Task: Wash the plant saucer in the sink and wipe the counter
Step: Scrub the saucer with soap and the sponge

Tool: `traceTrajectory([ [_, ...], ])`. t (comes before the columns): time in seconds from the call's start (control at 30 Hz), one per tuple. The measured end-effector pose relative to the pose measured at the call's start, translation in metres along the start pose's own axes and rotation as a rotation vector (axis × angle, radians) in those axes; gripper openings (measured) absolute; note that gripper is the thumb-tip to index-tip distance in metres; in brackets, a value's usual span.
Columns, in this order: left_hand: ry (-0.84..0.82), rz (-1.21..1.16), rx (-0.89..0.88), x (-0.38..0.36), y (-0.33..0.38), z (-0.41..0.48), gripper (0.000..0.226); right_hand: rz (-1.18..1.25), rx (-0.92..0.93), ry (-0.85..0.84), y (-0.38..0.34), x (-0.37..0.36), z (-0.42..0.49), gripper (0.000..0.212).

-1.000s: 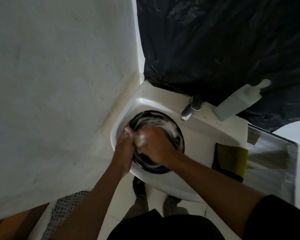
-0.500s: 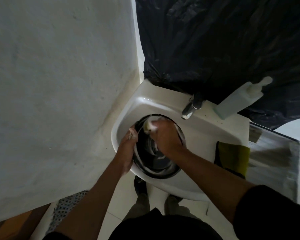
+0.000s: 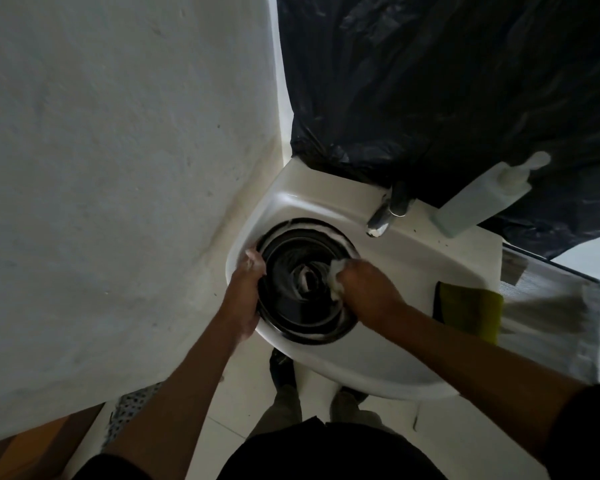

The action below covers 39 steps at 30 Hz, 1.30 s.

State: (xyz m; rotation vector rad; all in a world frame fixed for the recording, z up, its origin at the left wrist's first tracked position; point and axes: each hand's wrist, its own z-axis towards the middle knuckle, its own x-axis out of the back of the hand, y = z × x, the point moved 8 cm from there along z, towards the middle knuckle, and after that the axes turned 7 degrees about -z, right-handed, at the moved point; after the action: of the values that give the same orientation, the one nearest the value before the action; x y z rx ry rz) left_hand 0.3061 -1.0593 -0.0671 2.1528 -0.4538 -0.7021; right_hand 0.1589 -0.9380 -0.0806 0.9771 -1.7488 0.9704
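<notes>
Black plastic sheet [image 3: 447, 81] across 1 o'clock of the frame. White sink [image 3: 378, 372] mid-frame, tabletop [image 3: 548, 317] at its 3 o'clock. Black saucer [image 3: 302, 306] lying in the basin, soap-streaked. From the saucer: yellow-green cloth [image 3: 471, 306] at 3 o'clock on the sink rim, soap bottle [image 3: 478, 202] at 2, tap [image 3: 381, 220] at 1. Left hand [image 3: 245, 292] at the saucer's 9 o'clock edge, fingers curled over the rim, gripping. Right hand [image 3: 368, 292] at its 3 o'clock, fingers clamped on a foamy white pad [image 3: 336, 275]. Mid-scrub, probably. Risks: soapy rim slipping from the left grip and knocking basin or tap; foam left on if poorly rinsed. Tabletop wipe not yet done.
</notes>
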Motion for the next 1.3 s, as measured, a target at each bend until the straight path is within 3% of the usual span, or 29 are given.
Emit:
traceTrajectory([
  [0.13,-0.065,-0.008,0.06,-0.019,-0.006,-0.01,0.06,0.107,-0.098,0.144,-0.015,0.042,0.021,0.016],
  [0.3,0.006,0.031,0.064,-0.015,-0.003,-0.006,0.058,0.395,0.184,0.024,-0.095,0.036,0.007,0.048],
  [0.37,0.067,-0.01,0.063,-0.006,-0.001,-0.006,0.061,0.447,0.286,-0.029,-0.107,0.027,-0.007,0.046],
  [0.53,0.071,-0.052,0.021,0.003,0.003,-0.007,0.063,0.207,0.252,-0.159,-0.077,0.014,-0.017,0.036],
  [0.6,0.05,-0.033,0.002,0.005,0.007,-0.006,0.064,0.176,0.242,-0.167,-0.063,0.017,-0.017,0.042],
  [0.73,-0.056,0.036,-0.022,0.004,0.011,-0.004,0.06,0.222,-0.057,0.074,-0.014,0.057,-0.006,0.027],
  [0.83,-0.105,0.072,0.004,-0.012,0.012,-0.01,0.078,0.274,-0.257,0.16,-0.004,0.064,0.013,0.023],
  [0.9,-0.107,0.092,0.028,-0.017,0.005,-0.009,0.083,0.345,-0.263,0.246,-0.018,0.07,0.022,0.033],
  [0.97,-0.095,0.128,0.029,-0.016,0.003,-0.005,0.069,0.372,-0.205,0.323,-0.04,0.076,0.023,0.04],
  [1.03,-0.036,0.129,0.023,-0.012,0.004,-0.001,0.059,0.429,-0.077,0.344,-0.064,0.074,0.021,0.029],
  [1.1,0.055,0.088,-0.004,-0.004,0.008,0.002,0.063,0.472,0.059,0.27,-0.083,0.064,0.018,0.016],
  [1.2,0.16,0.015,-0.045,0.009,0.012,0.0,0.065,0.449,0.168,0.106,-0.086,0.043,0.012,0.03],
  [1.3,0.16,-0.002,-0.053,0.015,0.011,-0.001,0.074,0.236,0.067,-0.166,-0.059,0.018,0.007,0.046],
])
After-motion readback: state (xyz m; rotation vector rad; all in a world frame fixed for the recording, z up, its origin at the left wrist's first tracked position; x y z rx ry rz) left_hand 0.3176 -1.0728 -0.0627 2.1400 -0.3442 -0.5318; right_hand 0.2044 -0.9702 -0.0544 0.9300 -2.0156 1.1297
